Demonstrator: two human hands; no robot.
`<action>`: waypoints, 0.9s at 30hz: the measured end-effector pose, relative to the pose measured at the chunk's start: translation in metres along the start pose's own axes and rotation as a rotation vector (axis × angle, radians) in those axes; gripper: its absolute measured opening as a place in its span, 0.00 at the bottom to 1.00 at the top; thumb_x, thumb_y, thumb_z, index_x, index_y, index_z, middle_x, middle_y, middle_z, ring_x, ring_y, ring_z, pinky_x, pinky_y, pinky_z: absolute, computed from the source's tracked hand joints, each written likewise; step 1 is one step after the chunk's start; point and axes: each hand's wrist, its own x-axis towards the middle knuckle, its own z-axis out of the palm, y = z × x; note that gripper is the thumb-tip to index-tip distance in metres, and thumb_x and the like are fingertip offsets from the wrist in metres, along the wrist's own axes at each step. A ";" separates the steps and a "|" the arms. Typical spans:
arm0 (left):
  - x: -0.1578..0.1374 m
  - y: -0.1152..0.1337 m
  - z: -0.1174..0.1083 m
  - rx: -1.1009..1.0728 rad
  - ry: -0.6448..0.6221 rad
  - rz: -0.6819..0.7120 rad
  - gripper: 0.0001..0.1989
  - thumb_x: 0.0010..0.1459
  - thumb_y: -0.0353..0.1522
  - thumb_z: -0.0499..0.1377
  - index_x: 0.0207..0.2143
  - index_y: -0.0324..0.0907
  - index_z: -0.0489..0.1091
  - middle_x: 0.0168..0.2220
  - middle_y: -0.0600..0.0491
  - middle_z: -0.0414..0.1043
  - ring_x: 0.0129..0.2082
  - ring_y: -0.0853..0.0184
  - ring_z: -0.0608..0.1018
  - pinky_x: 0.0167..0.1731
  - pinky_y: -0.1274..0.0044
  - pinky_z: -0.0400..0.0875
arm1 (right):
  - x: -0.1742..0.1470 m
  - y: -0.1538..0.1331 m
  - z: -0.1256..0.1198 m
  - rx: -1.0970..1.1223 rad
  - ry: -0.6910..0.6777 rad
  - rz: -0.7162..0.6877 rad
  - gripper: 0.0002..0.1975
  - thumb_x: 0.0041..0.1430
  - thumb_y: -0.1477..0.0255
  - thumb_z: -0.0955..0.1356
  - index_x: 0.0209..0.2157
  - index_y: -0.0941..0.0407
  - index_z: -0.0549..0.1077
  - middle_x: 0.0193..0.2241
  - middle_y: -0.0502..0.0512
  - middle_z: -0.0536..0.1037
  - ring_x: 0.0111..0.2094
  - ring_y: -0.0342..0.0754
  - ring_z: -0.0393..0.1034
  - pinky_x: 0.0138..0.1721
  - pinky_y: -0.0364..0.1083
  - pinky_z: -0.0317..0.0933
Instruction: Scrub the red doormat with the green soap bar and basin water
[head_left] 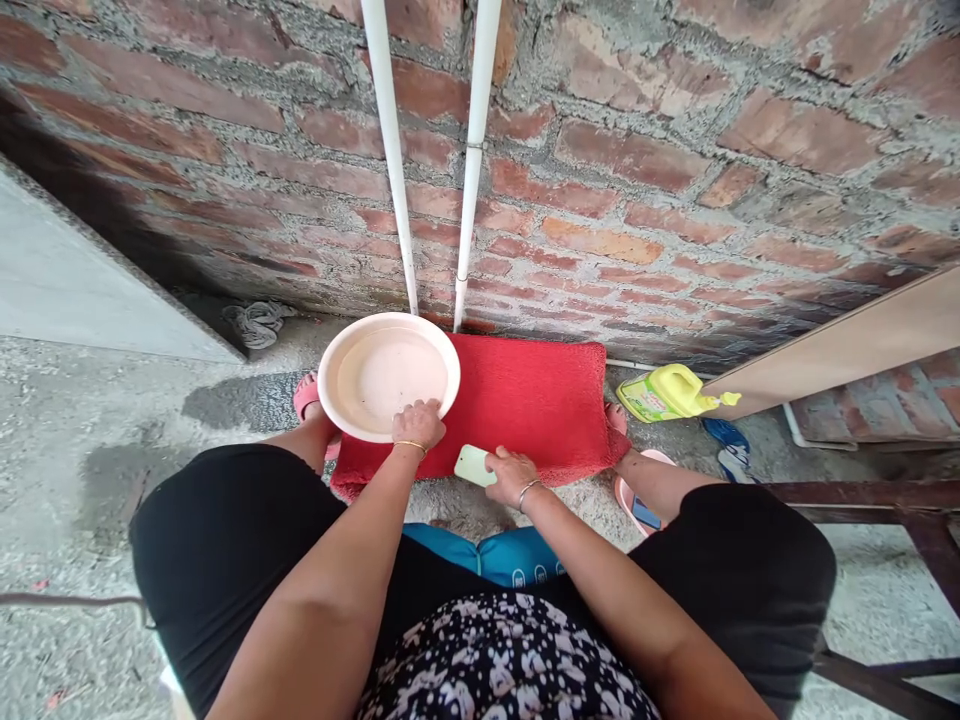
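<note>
My left hand [421, 425] is closed over the near right rim of a pale pink basin [330, 400] with water in it. The basin is at the left end of a thick red mat [525, 395]. In my right hand [514, 475] is a flat, pale green brush-like block [472, 465], with rounded corners and a small dark dot near its far end. My fingers wrap its right end, just above the mat's near edge. The block's underside is hidden, so I cannot tell whether it has bristles. Neither palm shows.
Behind the mat rises a brick wall [615, 180] with two white pipes [470, 170]. A yellow jug [664, 392] stands at the right, near blue slippers [726, 437] and a leaning board [840, 345]. A grey rag [259, 323] lies at the left by a pale slab [90, 270].
</note>
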 end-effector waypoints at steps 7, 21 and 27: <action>-0.002 0.002 0.000 -0.006 0.032 -0.003 0.21 0.54 0.32 0.48 0.50 0.48 0.67 0.46 0.44 0.69 0.46 0.55 0.71 0.43 0.64 0.64 | -0.032 0.104 -0.002 0.109 -0.024 0.407 0.22 0.44 0.64 0.70 0.43 0.51 0.69 0.42 0.54 0.70 0.39 0.49 0.68 0.35 0.44 0.56; -0.001 0.001 -0.001 0.037 0.037 0.010 0.22 0.55 0.31 0.47 0.52 0.48 0.66 0.44 0.45 0.70 0.45 0.56 0.72 0.42 0.64 0.65 | 0.027 0.000 -0.001 0.112 0.120 0.033 0.22 0.44 0.62 0.70 0.44 0.48 0.69 0.41 0.51 0.68 0.39 0.47 0.67 0.36 0.43 0.54; 0.001 0.001 0.003 0.031 0.065 0.008 0.22 0.54 0.30 0.46 0.50 0.48 0.68 0.43 0.45 0.70 0.44 0.55 0.72 0.40 0.64 0.65 | -0.003 0.098 0.015 0.277 0.224 0.440 0.20 0.43 0.62 0.70 0.41 0.49 0.70 0.42 0.51 0.69 0.36 0.47 0.69 0.35 0.44 0.57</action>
